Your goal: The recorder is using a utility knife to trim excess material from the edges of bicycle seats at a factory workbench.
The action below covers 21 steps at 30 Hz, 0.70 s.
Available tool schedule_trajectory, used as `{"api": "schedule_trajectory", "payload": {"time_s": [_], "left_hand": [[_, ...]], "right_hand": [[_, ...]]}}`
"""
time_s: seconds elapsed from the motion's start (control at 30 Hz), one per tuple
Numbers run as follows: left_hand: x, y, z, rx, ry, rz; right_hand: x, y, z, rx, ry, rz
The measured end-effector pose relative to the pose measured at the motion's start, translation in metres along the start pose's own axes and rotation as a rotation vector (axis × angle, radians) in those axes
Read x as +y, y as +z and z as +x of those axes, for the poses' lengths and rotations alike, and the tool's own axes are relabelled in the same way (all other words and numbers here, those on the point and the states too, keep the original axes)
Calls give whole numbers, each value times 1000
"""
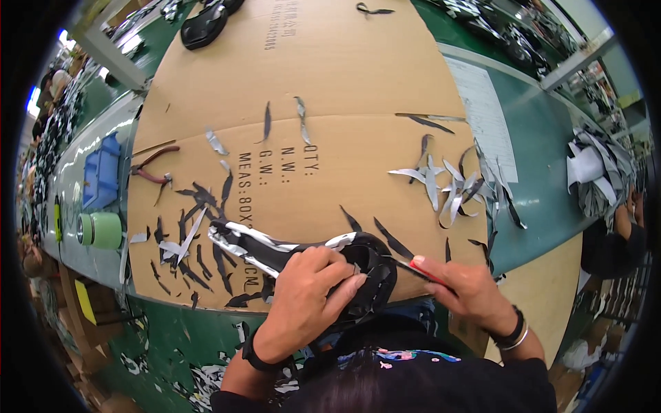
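A black bicycle saddle [268, 256] with white edging lies with its hollow underside up at the cardboard's near edge, its narrow nose pointing left. My left hand [313, 289] is closed on its wider right end, thumb and fingers pinching near the rim. In my right hand [468, 286] is a slim red-handled knife [432, 276], its thin blade reaching the saddle's right rim. Dark trimmed strips [394, 237] lie just beyond the saddle. My fingers hide part of its wide end.
Scraps are piled left [200, 199] and right [451, 186] on the cardboard sheet [358, 82]. Red-handled pliers [155, 165], a blue bin [102, 172] and a green cup [103, 230] stand at the left. Another black saddle [204, 27] lies far left. Someone's arm [623, 224] is by grey pieces at right.
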State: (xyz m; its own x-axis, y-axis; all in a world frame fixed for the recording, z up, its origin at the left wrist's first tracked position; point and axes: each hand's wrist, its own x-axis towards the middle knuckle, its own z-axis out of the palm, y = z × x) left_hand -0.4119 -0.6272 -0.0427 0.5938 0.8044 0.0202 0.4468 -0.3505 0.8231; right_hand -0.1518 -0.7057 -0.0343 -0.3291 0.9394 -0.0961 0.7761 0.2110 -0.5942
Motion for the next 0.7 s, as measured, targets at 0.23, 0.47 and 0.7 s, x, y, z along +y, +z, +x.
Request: {"api": "schedule_trajectory", "payload": {"time_s": [0.23, 0.47, 0.7], "left_hand": [[4, 19, 47, -216, 187, -268], [-4, 25, 71, 39, -94, -597], [-10, 18, 74, 239, -172, -1256]], "right_hand": [[-14, 35, -18, 284, 112, 246], [-14, 16, -10, 98, 180, -40], [-54, 27, -23, 74, 500, 489]]}}
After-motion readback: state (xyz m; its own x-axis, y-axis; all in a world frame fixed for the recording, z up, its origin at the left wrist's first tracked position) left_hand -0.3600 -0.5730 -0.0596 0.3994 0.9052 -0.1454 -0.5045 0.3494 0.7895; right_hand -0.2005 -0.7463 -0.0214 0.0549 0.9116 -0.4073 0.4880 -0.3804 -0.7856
